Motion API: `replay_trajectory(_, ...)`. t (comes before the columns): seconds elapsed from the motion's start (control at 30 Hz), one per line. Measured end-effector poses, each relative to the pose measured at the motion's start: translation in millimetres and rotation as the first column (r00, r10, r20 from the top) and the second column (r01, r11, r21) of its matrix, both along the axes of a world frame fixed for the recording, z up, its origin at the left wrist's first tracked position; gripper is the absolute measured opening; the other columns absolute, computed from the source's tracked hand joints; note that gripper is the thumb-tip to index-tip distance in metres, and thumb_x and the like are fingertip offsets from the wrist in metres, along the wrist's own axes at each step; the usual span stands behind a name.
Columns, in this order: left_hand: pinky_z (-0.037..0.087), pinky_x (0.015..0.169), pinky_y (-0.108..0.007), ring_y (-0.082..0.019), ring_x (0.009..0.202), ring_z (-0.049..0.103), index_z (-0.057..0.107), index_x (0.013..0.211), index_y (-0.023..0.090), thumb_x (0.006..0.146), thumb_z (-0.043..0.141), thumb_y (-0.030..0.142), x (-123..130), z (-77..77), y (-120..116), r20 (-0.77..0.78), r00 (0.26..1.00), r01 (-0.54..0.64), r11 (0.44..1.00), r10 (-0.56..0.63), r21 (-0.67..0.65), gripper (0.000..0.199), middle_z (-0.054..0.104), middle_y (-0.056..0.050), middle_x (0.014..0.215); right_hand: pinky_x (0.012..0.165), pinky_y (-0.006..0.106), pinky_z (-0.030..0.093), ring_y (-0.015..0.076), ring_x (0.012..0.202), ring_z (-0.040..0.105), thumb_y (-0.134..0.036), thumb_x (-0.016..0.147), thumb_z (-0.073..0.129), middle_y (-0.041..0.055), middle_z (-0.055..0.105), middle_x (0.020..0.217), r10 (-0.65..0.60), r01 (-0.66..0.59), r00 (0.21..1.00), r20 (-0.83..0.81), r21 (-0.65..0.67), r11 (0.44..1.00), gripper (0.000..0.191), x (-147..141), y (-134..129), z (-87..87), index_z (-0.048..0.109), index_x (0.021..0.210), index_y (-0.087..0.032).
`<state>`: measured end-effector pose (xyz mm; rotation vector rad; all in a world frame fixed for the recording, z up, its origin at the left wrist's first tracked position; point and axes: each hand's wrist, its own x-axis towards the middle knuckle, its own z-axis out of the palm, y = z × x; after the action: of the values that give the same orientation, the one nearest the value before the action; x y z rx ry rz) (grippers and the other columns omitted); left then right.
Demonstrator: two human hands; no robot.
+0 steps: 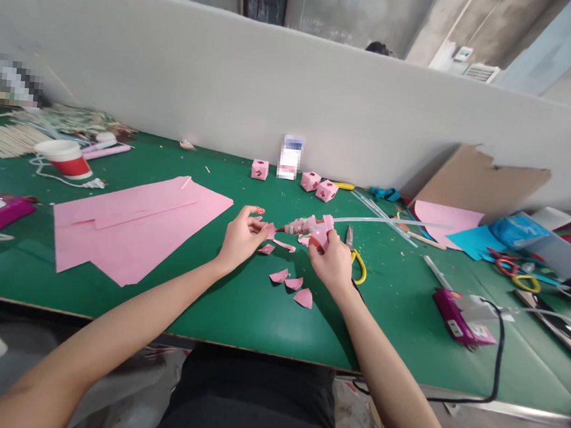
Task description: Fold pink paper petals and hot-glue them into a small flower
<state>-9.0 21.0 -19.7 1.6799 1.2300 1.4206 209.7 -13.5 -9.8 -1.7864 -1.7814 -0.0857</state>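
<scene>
Near the middle of the green table, my left hand point(243, 236) pinches a small pink paper piece point(268, 230). My right hand point(332, 261) is wrapped round a pink glue gun point(320, 232), its nozzle pointing left at that paper, and a long clear glue stick point(389, 221) sticks out of its back. Whether nozzle and paper touch is too small to tell. Several cut pink pieces point(293, 283) lie on the table below and between my hands. Yellow-handled scissors point(359, 267) lie just right of my right hand, partly hidden by it.
Pink cubes point(311, 181) stand near the grey partition point(296, 88). Large pink paper point(139, 228) and a paper cup point(65, 158) are at left. At right are a purple power strip point(461, 316) with a black cable, cardboard point(473, 177) and red-handled scissors point(505, 267).
</scene>
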Motion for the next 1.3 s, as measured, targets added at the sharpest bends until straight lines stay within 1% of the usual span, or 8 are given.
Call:
replay_trajectory(0.37,0.054,0.083,-0.034,-0.023,0.098,0.072,0.054,0.108,0.022,0.079,0.070,0.036,0.2,-1.1,1.2,0.003,1.000,-0.005,1.000,0.005,-0.007,0.037,0.073,-0.002,0.077,0.057,0.029,0.033,0.0240,0.067,0.060,-0.038,0.086,0.051,0.0075,0.066,0.076,-0.001,0.001,1.000,0.005,0.001,1.000,0.018,0.8,-0.2,0.1,0.049,0.090,-0.021)
replay_trajectory(0.63,0.054,0.082,-0.034,-0.024,0.094,0.073,0.055,0.108,0.022,0.080,0.069,0.037,-0.3,0.7,0.2,-0.014,1.000,-0.005,1.000,0.004,-0.011,0.035,0.073,-0.003,0.077,0.058,0.029,0.032,0.0243,0.067,0.060,-0.040,0.088,0.049,0.0083,0.067,0.076,-0.017,0.017,0.999,0.032,-0.004,1.000,0.020,-0.2,-1.3,2.1,0.050,0.092,-0.020)
replay_trajectory(0.87,0.054,0.083,-0.035,-0.024,0.096,0.072,0.055,0.109,0.021,0.079,0.070,0.037,-0.2,-0.2,0.9,-0.007,1.000,-0.002,1.000,0.002,-0.013,0.037,0.073,-0.003,0.077,0.057,0.029,0.031,0.0231,0.064,0.058,-0.045,0.086,0.051,0.0063,0.065,0.072,-0.057,0.057,0.998,0.016,0.026,0.998,0.024,0.8,-0.1,0.9,0.049,0.087,-0.021)
replay_trajectory(0.97,0.054,0.083,-0.034,-0.024,0.096,0.072,0.055,0.109,0.022,0.079,0.070,0.037,0.1,-1.1,1.3,-0.005,1.000,0.000,1.000,-0.001,-0.012,0.037,0.072,-0.003,0.077,0.056,0.029,0.031,0.0227,0.064,0.059,-0.045,0.085,0.052,0.0057,0.066,0.073,-0.045,0.045,0.999,0.012,0.003,0.999,0.023,0.1,-0.2,0.3,0.049,0.087,-0.022)
replay_trajectory(1.13,0.055,0.082,-0.034,-0.023,0.091,0.073,0.054,0.109,0.022,0.080,0.070,0.037,0.4,-1.2,1.1,0.002,1.000,0.005,1.000,-0.005,-0.018,0.037,0.072,-0.002,0.076,0.057,0.029,0.031,0.0238,0.069,0.061,-0.043,0.084,0.053,0.0070,0.067,0.078,-0.043,0.044,0.999,0.025,-0.036,0.998,0.023,-1.4,-0.4,0.4,0.048,0.088,-0.022)
replay_trajectory(1.3,0.055,0.081,-0.034,-0.023,0.088,0.073,0.055,0.108,0.022,0.079,0.070,0.038,0.5,-0.9,0.9,-0.004,1.000,0.015,1.000,-0.015,-0.025,0.036,0.072,-0.002,0.077,0.057,0.029,0.032,0.0240,0.070,0.062,-0.044,0.084,0.053,0.0062,0.066,0.077,-0.040,0.040,0.999,0.000,-0.033,0.999,0.023,-1.7,-0.5,0.4,0.047,0.087,-0.022)
